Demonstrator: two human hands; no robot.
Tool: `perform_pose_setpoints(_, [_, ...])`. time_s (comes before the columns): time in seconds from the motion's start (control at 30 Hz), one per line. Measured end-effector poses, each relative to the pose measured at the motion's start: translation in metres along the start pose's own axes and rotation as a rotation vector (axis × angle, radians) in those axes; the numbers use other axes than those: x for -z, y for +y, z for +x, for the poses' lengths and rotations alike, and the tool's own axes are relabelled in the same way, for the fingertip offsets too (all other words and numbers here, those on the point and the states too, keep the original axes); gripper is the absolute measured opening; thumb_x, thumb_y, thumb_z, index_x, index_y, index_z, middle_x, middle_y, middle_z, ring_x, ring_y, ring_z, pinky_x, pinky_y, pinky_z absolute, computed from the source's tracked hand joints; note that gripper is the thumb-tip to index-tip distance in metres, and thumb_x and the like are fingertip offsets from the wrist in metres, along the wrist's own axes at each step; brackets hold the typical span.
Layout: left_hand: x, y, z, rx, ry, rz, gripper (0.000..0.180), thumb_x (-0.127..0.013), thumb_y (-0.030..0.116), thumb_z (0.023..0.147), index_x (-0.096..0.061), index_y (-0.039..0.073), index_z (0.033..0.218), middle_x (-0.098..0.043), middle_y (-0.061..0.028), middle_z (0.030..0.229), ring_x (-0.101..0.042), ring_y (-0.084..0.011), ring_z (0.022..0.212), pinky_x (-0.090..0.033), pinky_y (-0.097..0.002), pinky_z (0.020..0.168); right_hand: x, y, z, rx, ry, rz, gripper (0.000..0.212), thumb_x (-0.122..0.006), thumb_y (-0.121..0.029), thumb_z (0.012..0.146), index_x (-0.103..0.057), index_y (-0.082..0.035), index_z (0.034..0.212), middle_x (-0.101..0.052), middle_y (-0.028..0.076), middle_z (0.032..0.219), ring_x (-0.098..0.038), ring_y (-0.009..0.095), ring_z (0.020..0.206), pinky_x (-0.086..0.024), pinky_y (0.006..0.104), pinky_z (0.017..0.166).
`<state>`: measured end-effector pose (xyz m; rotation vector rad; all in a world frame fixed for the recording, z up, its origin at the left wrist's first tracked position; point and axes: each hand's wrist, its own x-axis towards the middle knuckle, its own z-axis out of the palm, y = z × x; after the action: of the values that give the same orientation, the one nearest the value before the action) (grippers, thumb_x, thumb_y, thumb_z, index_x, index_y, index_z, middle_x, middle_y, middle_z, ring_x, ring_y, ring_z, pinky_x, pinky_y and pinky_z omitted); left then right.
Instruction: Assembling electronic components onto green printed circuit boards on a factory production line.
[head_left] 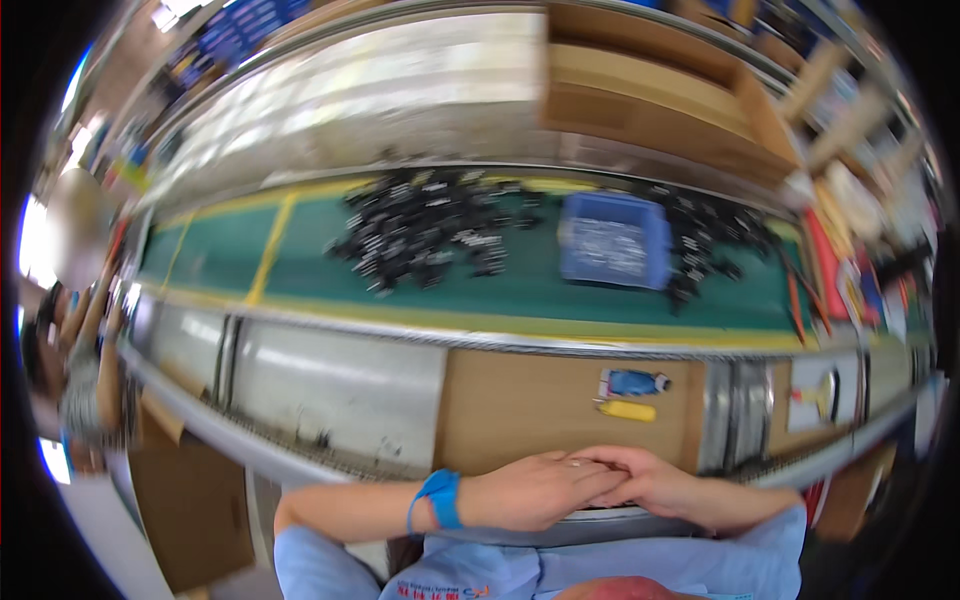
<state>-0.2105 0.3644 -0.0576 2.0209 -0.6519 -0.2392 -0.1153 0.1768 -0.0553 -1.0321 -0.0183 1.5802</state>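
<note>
My left hand (530, 492), with a blue band (437, 500) round its wrist, meets my right hand (665, 487) at the near edge of the bench. Both rest loosely together, fingers laid over one another and partly hidden, with no object visible in them. Just beyond them, on a brown board (520, 400), lie a small yellow bottle-like item (627, 411) and a blue item with a dark end (635, 383). Farther off, many small black parts (425, 230) lie heaped on a green belt (310, 265). A blue bin (615, 273) on the belt holds pale small pieces.
More black parts (705, 240) lie right of the bin. Red-handled tools (795, 305) rest at the belt's right end. Behind stand white stacked packaging (360, 95) and an open cardboard box (650, 112). Another person (90, 385) is at the far left. The picture is partly blurred.
</note>
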Motion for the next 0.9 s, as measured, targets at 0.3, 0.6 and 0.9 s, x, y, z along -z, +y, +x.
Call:
perform_pose_setpoints(0.3, [0.007,0.009,0.021,-0.051,-0.085,0.022,0.04,-0.065,0.006,0.082,-0.054,-0.001,0.12,-0.062,-0.0152,0.105,-0.061,-0.0322,0.098,-0.05,-0.0392,0.086,0.009,0.015,-0.001,0.095,-0.075,-0.066,0.054,-0.068,-0.003,0.08,-0.05,-0.004,0.131,-0.058,0.001,0.109,-0.052,0.008,0.096,-0.043,0.0222,0.076])
perform_pose_setpoints(0.6, [0.005,0.004,0.017,-0.033,-0.082,0.067,0.049,-0.064,0.002,0.076,-0.054,0.002,0.124,-0.063,-0.0123,0.109,-0.062,-0.0282,0.1,-0.05,-0.0366,0.084,0.006,0.019,0.001,0.076,-0.146,-0.069,0.056,-0.067,-0.004,0.083,-0.044,-0.002,0.134,-0.057,0.005,0.118,-0.053,0.01,0.108,-0.043,0.0249,0.091])
perform_pose_setpoints(0.9, [0.009,0.009,0.021,-0.029,-0.062,0.093,0.048,-0.063,-0.001,0.073,-0.057,0.003,0.121,-0.064,-0.0114,0.106,-0.063,-0.0265,0.099,-0.05,-0.0368,0.084,0.003,0.024,0.003,0.39,-0.109,-0.221,0.05,-0.069,-0.009,0.083,-0.049,-0.002,0.129,-0.059,0.002,0.102,-0.052,0.006,0.086,-0.044,0.0223,0.071])
